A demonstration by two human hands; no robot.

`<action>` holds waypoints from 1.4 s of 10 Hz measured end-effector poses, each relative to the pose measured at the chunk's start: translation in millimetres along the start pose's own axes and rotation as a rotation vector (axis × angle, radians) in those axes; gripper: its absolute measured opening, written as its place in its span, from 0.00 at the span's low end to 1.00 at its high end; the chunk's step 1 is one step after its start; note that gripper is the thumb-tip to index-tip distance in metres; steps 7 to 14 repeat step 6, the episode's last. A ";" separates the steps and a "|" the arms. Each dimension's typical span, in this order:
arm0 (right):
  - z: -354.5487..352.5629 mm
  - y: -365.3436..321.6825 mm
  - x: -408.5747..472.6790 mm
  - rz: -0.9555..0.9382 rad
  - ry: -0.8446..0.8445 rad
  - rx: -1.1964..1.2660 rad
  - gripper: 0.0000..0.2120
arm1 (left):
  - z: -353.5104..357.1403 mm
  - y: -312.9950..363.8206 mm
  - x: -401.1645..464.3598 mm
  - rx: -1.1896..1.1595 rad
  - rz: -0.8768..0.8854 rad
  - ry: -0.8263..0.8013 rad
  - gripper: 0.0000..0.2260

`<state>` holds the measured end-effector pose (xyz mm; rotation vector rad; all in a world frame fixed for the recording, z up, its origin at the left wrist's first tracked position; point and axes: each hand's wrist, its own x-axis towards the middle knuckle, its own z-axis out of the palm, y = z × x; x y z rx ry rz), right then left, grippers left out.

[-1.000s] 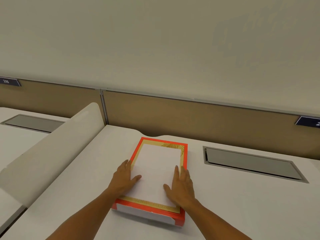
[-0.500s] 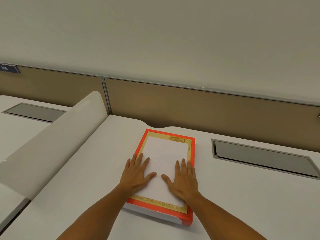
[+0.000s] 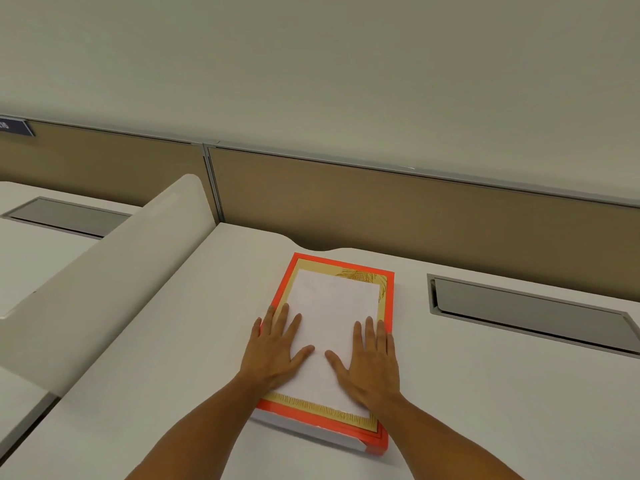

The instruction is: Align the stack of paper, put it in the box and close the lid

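both hands flat, palms down, fingers spread, on top of the orange-bordered box [image 3: 390,299]. left hand [image 3: 277,351] lies over the near-left part of the top, little finger at the orange edge. right hand [image 3: 372,362] lies over the near-right part, outer fingers close to the right-hand border. the thumbs point inward toward each other, a strip of white between them. neither grip is clenched on anything: both are released, pressing rather than holding.

the white panel [image 3: 334,306] fills the middle of the top, ringed by a gold band and then the orange rim. cannot tell from this view whether it is the top sheet of the paper stack sitting in an open box or a printed face of a closed lid. a pale side wall shows under the orange edge at the near end.

the box rests on the white bench [image 3: 180,341], long axis running away from the body and tilted slightly to the right. a recessed grey hatch [image 3: 526,313] sits well apart on the right; a curved divider [image 3: 114,271] stands to the left.

key relation: the box lies straight ahead, centred between the two arms, neither hand clearly nearer. both hands sit on the near half, the far half uncovered. judgement: any next press or squaring should act along the long axis, both hands evenly.
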<state>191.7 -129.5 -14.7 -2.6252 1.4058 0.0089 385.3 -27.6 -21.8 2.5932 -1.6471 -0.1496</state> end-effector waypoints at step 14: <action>-102.5 49.9 10.3 0.030 0.026 0.033 0.45 | -85.2 66.2 15.8 0.061 0.038 -0.092 0.41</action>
